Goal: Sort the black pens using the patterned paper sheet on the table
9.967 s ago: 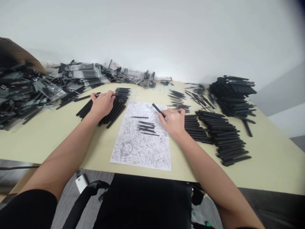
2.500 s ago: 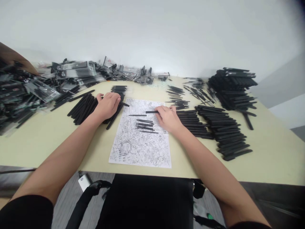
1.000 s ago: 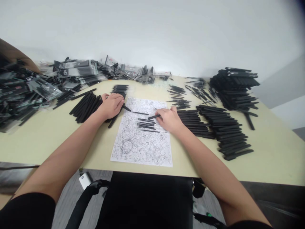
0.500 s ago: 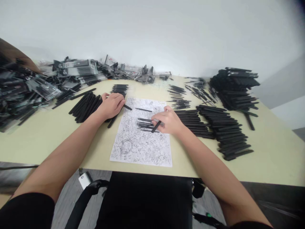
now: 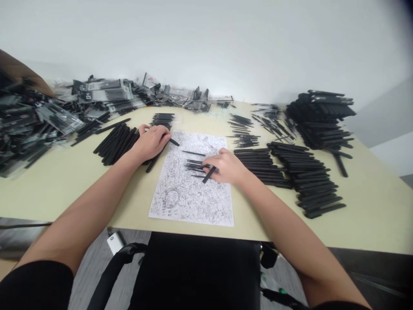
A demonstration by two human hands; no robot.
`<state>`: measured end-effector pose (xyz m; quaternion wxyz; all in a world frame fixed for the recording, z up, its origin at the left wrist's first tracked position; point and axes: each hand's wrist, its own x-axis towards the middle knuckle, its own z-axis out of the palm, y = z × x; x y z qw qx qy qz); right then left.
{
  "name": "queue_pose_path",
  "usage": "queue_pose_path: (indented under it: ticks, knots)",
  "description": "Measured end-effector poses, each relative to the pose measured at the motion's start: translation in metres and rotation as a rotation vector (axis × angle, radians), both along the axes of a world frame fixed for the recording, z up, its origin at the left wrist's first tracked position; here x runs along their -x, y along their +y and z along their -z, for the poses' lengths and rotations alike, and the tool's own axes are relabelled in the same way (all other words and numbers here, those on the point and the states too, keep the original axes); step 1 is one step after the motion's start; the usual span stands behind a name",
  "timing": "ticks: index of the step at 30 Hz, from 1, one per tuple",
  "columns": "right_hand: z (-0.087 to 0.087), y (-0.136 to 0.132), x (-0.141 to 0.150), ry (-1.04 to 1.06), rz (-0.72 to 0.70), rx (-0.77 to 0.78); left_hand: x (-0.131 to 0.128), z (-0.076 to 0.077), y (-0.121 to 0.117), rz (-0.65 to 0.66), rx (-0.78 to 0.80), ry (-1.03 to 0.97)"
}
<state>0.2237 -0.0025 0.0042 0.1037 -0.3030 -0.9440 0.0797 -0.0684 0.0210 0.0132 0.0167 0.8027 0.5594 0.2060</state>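
Black short sleeves are worn. The left sleeve (image 5: 35,286) is seen as a rounded, plain black shape in the lower corner of the view, and the right sleeve (image 5: 338,306) is seen only as a thin black edge at the bottom. The forearms (image 5: 84,202) and hands (image 5: 227,167) are left bare.

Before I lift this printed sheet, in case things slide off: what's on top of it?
Thin black rods lie on the sheet; the right hand covers part of it, hiding whatever lies beneath.
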Motion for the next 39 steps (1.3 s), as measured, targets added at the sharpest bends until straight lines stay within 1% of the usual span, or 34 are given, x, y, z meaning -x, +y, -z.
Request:
queue_pose_path:
  ticks: [4, 10, 14, 18, 20, 22, 24, 27, 31, 33, 36, 39]
  knots:
    - [0.0, 0.0, 0.001, 0.006, -0.005, 0.007, -0.001, 0.0, 0.001, -0.028, 0.009, -0.158]
    - [0.0, -0.001, 0.001, -0.019, 0.003, -0.016, -0.006, -0.002, -0.002, -0.069, -0.025, -0.49]
    - [0.001, -0.002, 0.003, -0.024, 0.014, -0.033, -0.009, 0.0, -0.002, -0.107, 0.014, -0.642]
    - [0.003, -0.002, 0.005, 0.04, 0.094, -0.066, -0.008, 0.006, 0.004, -0.116, 0.062, -0.741]
    - [0.005, -0.002, 0.005, 0.118, 0.13, -0.072, -0.006, 0.009, 0.006, -0.116, 0.069, -0.751]
    - [0.006, -0.002, 0.004, 0.219, 0.164, -0.046, -0.004, 0.01, 0.008, -0.12, 0.073, -0.752]
    - [0.007, -0.002, 0.004, 0.336, 0.213, 0.037, -0.003, 0.01, 0.007, -0.125, 0.078, -0.754]
    - [0.008, -0.004, 0.007, 0.555, 0.291, 0.222, -0.004, 0.009, 0.006, -0.125, 0.079, -0.756]
    - [0.01, -0.003, 0.017, 0.848, 0.327, 0.481, -0.006, 0.008, 0.005, -0.115, 0.082, -0.782]
    - [0.011, 0.0, 0.022, 0.911, 0.348, 0.59, -0.007, 0.007, 0.004, -0.113, 0.09, -0.802]
    - [0.012, 0.003, 0.023, 0.975, 0.356, 0.697, -0.008, 0.007, 0.004, -0.109, 0.097, -0.824]
    - [0.009, 0.002, 0.021, 1.106, 0.349, 0.822, -0.008, 0.008, 0.004, -0.089, 0.099, -0.847]
